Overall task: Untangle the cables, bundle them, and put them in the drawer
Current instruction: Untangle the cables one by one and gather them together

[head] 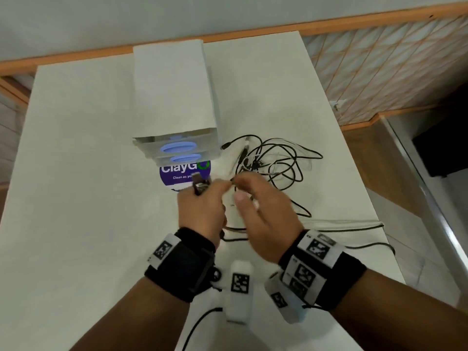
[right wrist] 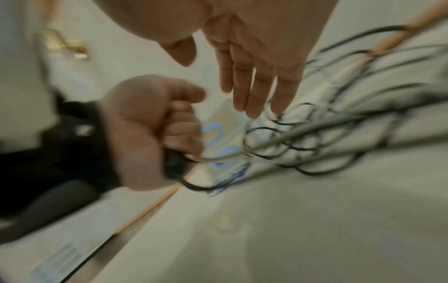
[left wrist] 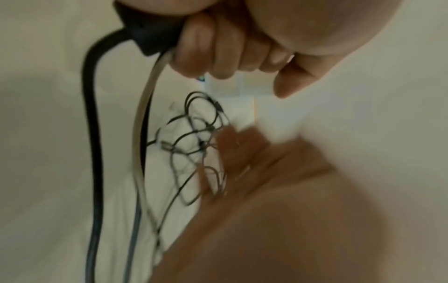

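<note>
A tangle of thin black and pale cables [head: 276, 160] lies on the white table [head: 76, 173], just right of a white drawer unit [head: 174, 97] with blue handles, both drawers closed. My left hand [head: 202, 206] is curled in a fist round a black plug [head: 200, 184] and the cables that trail from it. The left wrist view shows those fingers [left wrist: 218, 49] wrapped round the plug [left wrist: 150, 36] and a pale cable [left wrist: 143, 134]. My right hand [head: 263, 219] hovers over the near side of the tangle. Its fingers [right wrist: 249, 76] are straight and hold nothing.
A round purple sticker [head: 182, 173] lies on the table in front of the drawer unit. Black cable ends [head: 367, 247] run toward the table's right edge, and beyond it the floor drops away. The table's left half is bare.
</note>
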### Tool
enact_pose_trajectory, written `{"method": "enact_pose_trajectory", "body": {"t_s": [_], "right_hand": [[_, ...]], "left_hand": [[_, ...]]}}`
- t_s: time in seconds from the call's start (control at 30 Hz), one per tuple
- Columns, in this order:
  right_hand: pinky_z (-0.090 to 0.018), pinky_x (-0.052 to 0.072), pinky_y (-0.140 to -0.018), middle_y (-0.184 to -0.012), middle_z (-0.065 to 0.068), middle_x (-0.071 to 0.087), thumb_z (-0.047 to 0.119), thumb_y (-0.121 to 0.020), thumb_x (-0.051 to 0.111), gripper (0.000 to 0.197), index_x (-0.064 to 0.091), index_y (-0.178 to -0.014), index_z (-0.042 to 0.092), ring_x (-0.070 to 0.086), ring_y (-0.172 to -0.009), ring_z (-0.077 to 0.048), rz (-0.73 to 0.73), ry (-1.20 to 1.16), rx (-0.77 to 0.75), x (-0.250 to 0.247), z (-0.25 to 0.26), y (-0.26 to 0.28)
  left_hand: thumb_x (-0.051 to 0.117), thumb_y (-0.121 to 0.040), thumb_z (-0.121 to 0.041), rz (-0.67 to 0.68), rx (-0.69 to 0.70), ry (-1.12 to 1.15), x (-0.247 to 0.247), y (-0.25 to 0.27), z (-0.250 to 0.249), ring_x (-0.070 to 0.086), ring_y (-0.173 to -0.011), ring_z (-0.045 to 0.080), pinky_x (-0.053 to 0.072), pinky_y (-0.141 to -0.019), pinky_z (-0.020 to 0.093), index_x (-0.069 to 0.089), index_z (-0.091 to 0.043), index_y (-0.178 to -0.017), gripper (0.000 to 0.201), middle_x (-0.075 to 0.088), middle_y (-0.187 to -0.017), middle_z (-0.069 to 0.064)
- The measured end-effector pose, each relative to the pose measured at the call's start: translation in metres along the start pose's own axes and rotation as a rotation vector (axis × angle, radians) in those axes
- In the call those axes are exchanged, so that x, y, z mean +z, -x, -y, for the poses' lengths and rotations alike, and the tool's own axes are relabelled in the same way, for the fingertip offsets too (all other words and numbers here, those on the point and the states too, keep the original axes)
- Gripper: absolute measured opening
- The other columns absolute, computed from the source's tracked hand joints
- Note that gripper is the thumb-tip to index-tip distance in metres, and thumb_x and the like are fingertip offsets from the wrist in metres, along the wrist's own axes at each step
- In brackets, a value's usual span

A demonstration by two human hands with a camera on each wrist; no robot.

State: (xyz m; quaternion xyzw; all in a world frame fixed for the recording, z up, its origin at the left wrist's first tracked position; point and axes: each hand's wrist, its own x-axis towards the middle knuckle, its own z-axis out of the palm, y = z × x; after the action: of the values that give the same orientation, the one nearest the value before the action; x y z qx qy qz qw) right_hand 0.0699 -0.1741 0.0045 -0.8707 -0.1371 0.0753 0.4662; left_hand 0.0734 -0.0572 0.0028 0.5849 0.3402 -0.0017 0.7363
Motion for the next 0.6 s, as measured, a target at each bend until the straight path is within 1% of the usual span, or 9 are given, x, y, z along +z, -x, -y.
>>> {"method": "enact_pose_trajectory", "body": {"t_s": [0.07, 0.17, 0.23, 0.3, 0.37, 0.43, 0.5, 0.57, 0.6], "right_hand": [[-0.034, 0.048, -0.086, -0.104, -0.006, 0.067, 0.022, -0.093, 0.048, 0.025, 0.068, -0.096, 0.008, 0.062, -0.098, -0.025, -0.038, 0.192, 0.134, -0.004, -0.025, -0.004], [-0.041, 0.042, -0.103, -0.142, -0.01, 0.052, 0.026, -0.092, 0.042, 0.035, 0.069, -0.111, 0.016, 0.051, -0.124, -0.034, 0.239, 0.475, 0.199, -0.002, -0.042, -0.016], [-0.046, 0.036, -0.106, -0.151, 0.0, 0.041, 0.033, -0.088, 0.035, 0.041, 0.062, -0.118, 0.028, 0.041, -0.13, -0.034, 0.379, 0.59, 0.218, 0.003, -0.04, -0.024], [-0.045, 0.034, -0.098, -0.138, 0.009, 0.048, 0.03, -0.084, 0.041, 0.035, 0.058, -0.114, 0.032, 0.038, -0.121, -0.03, 0.415, 0.653, 0.232, 0.004, -0.034, -0.03], [-0.042, 0.034, -0.092, -0.117, 0.013, 0.058, 0.03, -0.082, 0.046, 0.027, 0.061, -0.104, 0.031, 0.04, -0.111, -0.027, 0.375, 0.68, 0.176, 0.003, -0.031, -0.034], [-0.043, 0.037, -0.091, -0.1, 0.01, 0.066, 0.024, -0.077, 0.047, 0.024, 0.066, -0.091, 0.028, 0.048, -0.105, -0.028, 0.282, 0.618, 0.107, 0.001, -0.033, -0.034], [-0.044, 0.044, -0.087, -0.086, 0.005, 0.071, 0.018, -0.077, 0.05, 0.022, 0.07, -0.084, 0.024, 0.057, -0.094, -0.029, 0.181, 0.499, 0.042, -0.005, -0.037, -0.034], [-0.036, 0.049, -0.081, -0.082, 0.004, 0.071, 0.012, -0.081, 0.06, 0.013, 0.07, -0.085, 0.02, 0.061, -0.086, -0.021, 0.125, 0.35, 0.058, -0.012, -0.037, -0.034], [-0.028, 0.049, -0.077, -0.081, 0.007, 0.069, 0.01, -0.082, 0.063, 0.012, 0.067, -0.088, 0.02, 0.062, -0.081, -0.014, 0.112, 0.27, 0.094, -0.017, -0.036, -0.034]], "left_hand": [[0.065, -0.083, -0.005, -0.051, -0.048, 0.089, -0.004, -0.011, -0.007, 0.016, -0.039, 0.014, 0.015, -0.046, 0.024, 0.034, -0.019, -0.053, 0.045, 0.021, -0.048, -0.001], [0.067, -0.08, -0.009, 0.047, 0.063, -0.043, -0.006, -0.014, -0.009, 0.02, -0.036, 0.015, 0.018, -0.045, 0.024, 0.039, -0.017, -0.046, 0.045, 0.028, -0.045, 0.001], [0.069, -0.077, -0.012, 0.192, 0.11, -0.244, -0.004, -0.008, -0.007, 0.031, -0.034, 0.012, 0.025, -0.043, 0.023, 0.05, -0.017, -0.04, 0.041, 0.04, -0.04, -0.002], [0.068, -0.077, -0.006, 0.303, 0.128, -0.415, -0.001, -0.004, -0.001, 0.034, -0.036, 0.008, 0.028, -0.045, 0.021, 0.054, -0.013, -0.042, 0.038, 0.04, -0.039, -0.009], [0.067, -0.075, -0.005, 0.329, 0.163, -0.517, 0.001, -0.003, 0.003, 0.031, -0.043, 0.009, 0.027, -0.048, 0.026, 0.046, -0.017, -0.043, 0.04, 0.034, -0.042, -0.011], [0.067, -0.074, -0.011, 0.299, 0.165, -0.538, 0.002, -0.006, 0.005, 0.03, -0.048, 0.013, 0.026, -0.053, 0.031, 0.041, -0.019, -0.045, 0.039, 0.032, -0.045, -0.01], [0.068, -0.076, -0.013, 0.248, 0.112, -0.481, 0.004, -0.011, 0.004, 0.031, -0.048, 0.015, 0.027, -0.054, 0.034, 0.048, -0.02, -0.05, 0.033, 0.035, -0.045, -0.011], [0.068, -0.08, -0.015, 0.191, 0.098, -0.411, 0.007, -0.016, 0.001, 0.03, -0.045, 0.013, 0.026, -0.051, 0.03, 0.06, -0.02, -0.063, 0.019, 0.036, -0.041, -0.014], [0.068, -0.08, -0.018, 0.169, 0.095, -0.381, 0.008, -0.018, -0.001, 0.031, -0.045, 0.013, 0.026, -0.051, 0.029, 0.064, -0.021, -0.073, 0.009, 0.037, -0.04, -0.015]]}}
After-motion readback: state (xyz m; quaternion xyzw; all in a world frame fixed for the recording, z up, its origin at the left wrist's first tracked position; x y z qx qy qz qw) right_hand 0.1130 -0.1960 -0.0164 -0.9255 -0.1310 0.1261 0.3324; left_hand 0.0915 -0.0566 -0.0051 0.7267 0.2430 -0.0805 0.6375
